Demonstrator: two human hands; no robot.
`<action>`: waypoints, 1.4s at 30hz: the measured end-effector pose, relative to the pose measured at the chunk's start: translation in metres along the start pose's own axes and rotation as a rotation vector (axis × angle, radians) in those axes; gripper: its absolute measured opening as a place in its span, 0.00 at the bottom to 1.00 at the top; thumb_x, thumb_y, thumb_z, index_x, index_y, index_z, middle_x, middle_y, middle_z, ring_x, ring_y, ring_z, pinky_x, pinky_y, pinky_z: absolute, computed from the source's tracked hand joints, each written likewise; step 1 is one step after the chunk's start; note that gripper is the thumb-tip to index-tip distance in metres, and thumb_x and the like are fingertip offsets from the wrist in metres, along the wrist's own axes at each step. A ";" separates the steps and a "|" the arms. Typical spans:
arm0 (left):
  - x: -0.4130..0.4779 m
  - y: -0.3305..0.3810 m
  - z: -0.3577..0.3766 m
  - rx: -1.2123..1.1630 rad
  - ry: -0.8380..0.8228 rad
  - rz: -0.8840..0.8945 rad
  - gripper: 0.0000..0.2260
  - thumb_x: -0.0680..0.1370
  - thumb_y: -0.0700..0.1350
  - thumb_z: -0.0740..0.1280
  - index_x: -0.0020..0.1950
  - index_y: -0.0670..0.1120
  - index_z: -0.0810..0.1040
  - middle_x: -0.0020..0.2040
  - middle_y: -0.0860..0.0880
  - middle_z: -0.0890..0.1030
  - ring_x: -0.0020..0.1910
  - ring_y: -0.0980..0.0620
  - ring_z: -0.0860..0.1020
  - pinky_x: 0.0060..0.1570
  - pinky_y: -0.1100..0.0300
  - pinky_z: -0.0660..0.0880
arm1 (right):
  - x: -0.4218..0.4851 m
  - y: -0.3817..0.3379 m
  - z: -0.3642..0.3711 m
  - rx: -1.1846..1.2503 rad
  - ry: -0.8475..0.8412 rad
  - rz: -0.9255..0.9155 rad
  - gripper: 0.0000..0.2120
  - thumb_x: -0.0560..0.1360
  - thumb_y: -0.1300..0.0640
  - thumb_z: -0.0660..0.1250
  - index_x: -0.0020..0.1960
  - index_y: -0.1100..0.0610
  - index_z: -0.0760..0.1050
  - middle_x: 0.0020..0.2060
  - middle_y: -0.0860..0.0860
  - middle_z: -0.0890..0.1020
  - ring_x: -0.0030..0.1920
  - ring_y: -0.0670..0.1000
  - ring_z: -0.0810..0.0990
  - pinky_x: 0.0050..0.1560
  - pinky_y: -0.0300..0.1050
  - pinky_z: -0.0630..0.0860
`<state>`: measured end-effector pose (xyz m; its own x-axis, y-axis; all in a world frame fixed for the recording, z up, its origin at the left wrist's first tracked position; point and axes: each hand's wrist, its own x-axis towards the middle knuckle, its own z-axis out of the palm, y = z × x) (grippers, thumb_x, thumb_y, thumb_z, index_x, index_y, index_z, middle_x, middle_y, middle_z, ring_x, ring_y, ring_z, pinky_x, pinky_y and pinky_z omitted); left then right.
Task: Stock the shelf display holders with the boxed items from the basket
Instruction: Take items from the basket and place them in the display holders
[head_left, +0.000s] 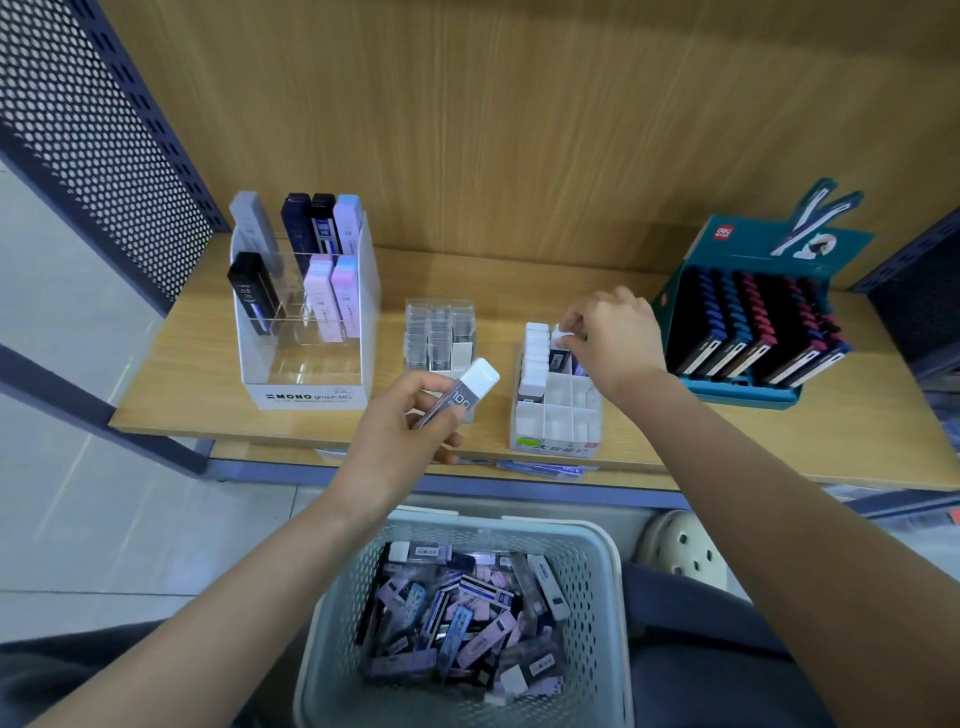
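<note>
Two small boxes going into the white divided holder.
The right hand pinches a white-capped box over the holder's back row. The left hand grips a second box just left of the holder, and the basket stands below it. The boxes seem light, stiff and smooth; better to take them by the long sides, not by the cap.

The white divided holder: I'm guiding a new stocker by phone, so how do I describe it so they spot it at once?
On the wooden shelf, look between the clear plastic holder and the teal display box, below the right hand. Unlike them, the white divided holder is a low white grid of square cells, with white-capped boxes lining its left column.
</note>
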<state>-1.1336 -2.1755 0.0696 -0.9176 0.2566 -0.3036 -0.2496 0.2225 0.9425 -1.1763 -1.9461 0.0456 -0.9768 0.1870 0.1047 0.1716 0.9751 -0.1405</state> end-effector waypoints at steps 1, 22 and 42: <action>0.000 0.000 0.000 0.002 0.005 -0.001 0.05 0.77 0.38 0.65 0.48 0.48 0.76 0.41 0.47 0.75 0.34 0.53 0.79 0.35 0.65 0.78 | 0.000 0.000 -0.001 -0.017 -0.008 -0.009 0.06 0.75 0.54 0.67 0.52 0.53 0.79 0.51 0.51 0.80 0.57 0.54 0.70 0.56 0.47 0.64; -0.012 0.001 -0.006 0.142 0.076 0.248 0.08 0.74 0.37 0.69 0.45 0.50 0.76 0.41 0.54 0.78 0.35 0.62 0.73 0.38 0.66 0.71 | -0.069 -0.053 -0.059 1.106 -0.527 0.015 0.04 0.74 0.67 0.67 0.46 0.60 0.75 0.35 0.51 0.77 0.30 0.42 0.79 0.37 0.34 0.78; 0.080 -0.004 0.043 1.037 -0.192 0.635 0.14 0.79 0.44 0.61 0.65 0.46 0.71 0.63 0.50 0.71 0.62 0.50 0.68 0.61 0.56 0.65 | -0.037 0.016 -0.038 0.405 -0.033 0.008 0.04 0.77 0.57 0.66 0.50 0.56 0.74 0.44 0.50 0.78 0.44 0.52 0.78 0.48 0.51 0.76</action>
<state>-1.1923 -2.1153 0.0360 -0.7045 0.7063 0.0697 0.6684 0.6273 0.3996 -1.1327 -1.9325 0.0773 -0.9804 0.1837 0.0713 0.1210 0.8467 -0.5182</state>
